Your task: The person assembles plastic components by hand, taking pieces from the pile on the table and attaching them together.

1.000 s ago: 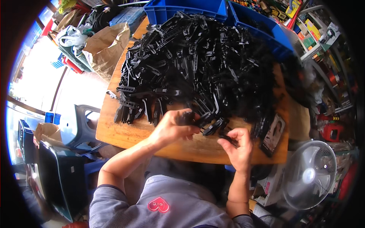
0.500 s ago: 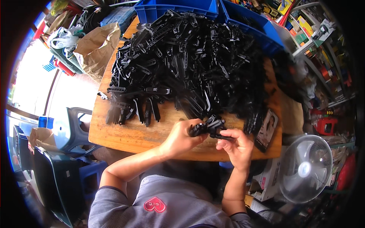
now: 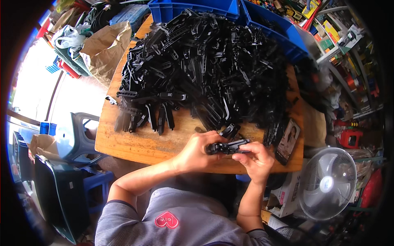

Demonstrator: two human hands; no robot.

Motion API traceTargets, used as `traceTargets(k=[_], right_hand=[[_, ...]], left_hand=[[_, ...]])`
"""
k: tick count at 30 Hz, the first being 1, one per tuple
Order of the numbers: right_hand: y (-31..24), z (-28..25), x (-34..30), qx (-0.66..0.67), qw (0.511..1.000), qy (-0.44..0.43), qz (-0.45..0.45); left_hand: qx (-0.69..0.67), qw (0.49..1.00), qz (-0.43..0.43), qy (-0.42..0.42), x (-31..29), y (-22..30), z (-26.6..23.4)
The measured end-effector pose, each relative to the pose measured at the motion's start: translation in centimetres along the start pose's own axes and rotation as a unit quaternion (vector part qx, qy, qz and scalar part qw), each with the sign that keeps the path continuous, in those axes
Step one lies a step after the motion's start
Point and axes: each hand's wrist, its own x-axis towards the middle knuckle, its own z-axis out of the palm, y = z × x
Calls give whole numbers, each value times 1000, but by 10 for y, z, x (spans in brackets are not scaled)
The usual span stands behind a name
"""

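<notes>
Close to the table's front edge, my left hand [image 3: 200, 152] is wrapped round a black plastic part [image 3: 223, 147]. The part is long and narrow, with a ribbed or hollow body, and lies roughly level. At its right end my right hand [image 3: 257, 159] pinches it between thumb and fingers. Another black piece [image 3: 230, 130] shows just beyond my left fingers; whether they hold it too I cannot tell. A large heap of similar black plastic parts [image 3: 197, 65] covers most of the wooden table [image 3: 123, 143]. Several more lie in a loose row at the heap's near left.
Two blue bins [image 3: 193, 13] stand at the table's far side. At the right edge lies a flat dark item with a picture [image 3: 288, 141]. A fan [image 3: 327, 184] stands at the right, a plastic chair [image 3: 76, 137] at the left. Brown paper bag [image 3: 104, 53] sits far left.
The held part has turned from an angled position to roughly level, its length now running across between my hands. My right fingers have closed onto its right end.
</notes>
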Motion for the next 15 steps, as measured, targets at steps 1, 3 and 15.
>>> traceTargets(k=[1,3,15], right_hand=[[-1,-2,0,10,1000,-7,7],[-1,-4,0,19,1000,-14,13],[1,5,-8,1,1000,23,-5]], left_hand=[[6,1000,-7,-17,0,2,-2],[11,999,-14,-34,0,3,-3],[24,1000,2,-3,-4,8,9]])
